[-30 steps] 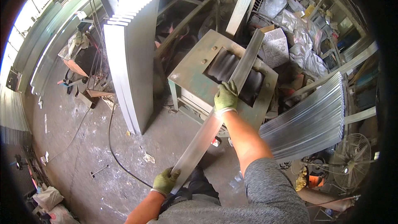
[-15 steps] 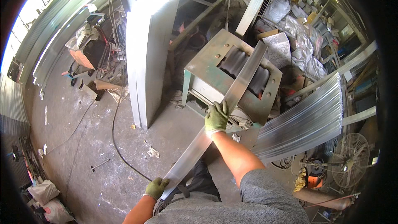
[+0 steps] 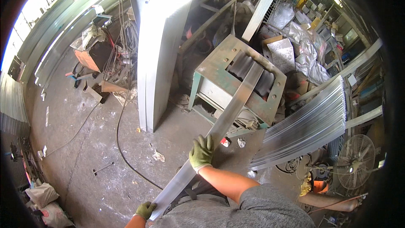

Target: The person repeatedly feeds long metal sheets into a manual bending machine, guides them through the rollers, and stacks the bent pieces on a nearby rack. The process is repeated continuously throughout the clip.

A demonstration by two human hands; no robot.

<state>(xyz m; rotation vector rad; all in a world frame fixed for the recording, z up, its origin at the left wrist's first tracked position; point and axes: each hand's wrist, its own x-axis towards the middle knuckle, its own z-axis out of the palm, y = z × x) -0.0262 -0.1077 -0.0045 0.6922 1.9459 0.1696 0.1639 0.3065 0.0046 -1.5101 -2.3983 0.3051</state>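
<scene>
A long flat silver metal strip [image 3: 174, 185] runs slantwise from my lower body up to a worn green steel machine [image 3: 219, 59] with dark ridged rollers [image 3: 265, 85] in its top opening. The strip's far end lies over these rollers. My left hand [image 3: 145, 210], in a green glove, grips the near end by its edge. Farther up the strip, my right hand [image 3: 201, 153], gloved alike, holds it about midway, fingers laid across the upper face. The underside of the strip and the right thumb are hidden.
A tall upright stack of silver panels [image 3: 162, 67] stands left of the machine. To the right leans a stack of ribbed metal sheets [image 3: 303, 122], near a caged fan [image 3: 356, 162]. A dark cable [image 3: 119, 139] and scraps [image 3: 158, 156] lie on the floor.
The strip has moved down and toward me, its far end shifting back over the rollers. Both hands have moved down and left, the right one farther from the machine.
</scene>
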